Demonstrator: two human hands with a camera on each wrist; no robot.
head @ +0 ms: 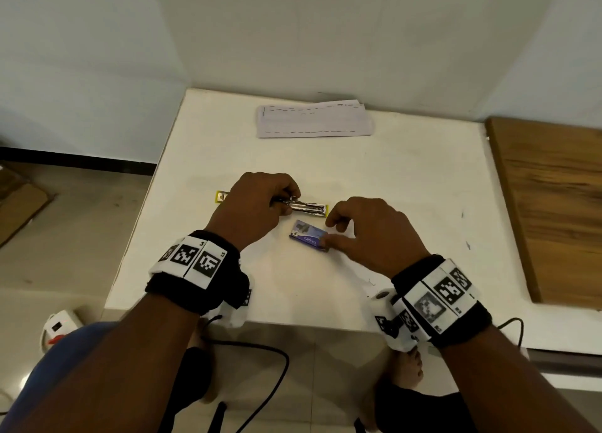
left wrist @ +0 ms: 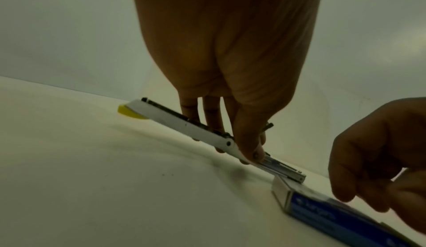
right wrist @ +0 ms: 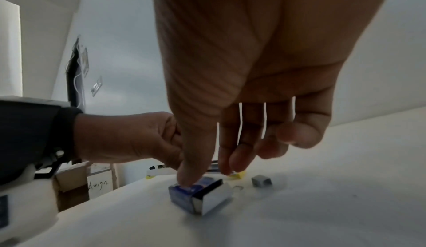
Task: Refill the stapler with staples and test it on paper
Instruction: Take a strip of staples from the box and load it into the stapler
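Observation:
The stapler (head: 309, 207) lies swung flat on the white table (head: 391, 178), its metal magazine exposed and yellow plastic at both ends. My left hand (head: 286, 201) grips it at the hinge, thumb on the near side and fingers behind it (left wrist: 239, 141). Just in front lies a blue staple box (head: 308, 235), its inner tray slid partly out (right wrist: 198, 196). My right hand (head: 330, 232) rests its thumb tip on top of the box (right wrist: 212, 172), with the other fingers loosely bent above the table. A small grey block of staples (right wrist: 261, 180) sits right of the box.
A folded stack of paper (head: 314, 120) lies at the table's far edge. A wooden board (head: 553, 204) adjoins the table on the right. One loose staple (right wrist: 238, 188) lies beside the box. A black cable (head: 260, 351) hangs below the near edge.

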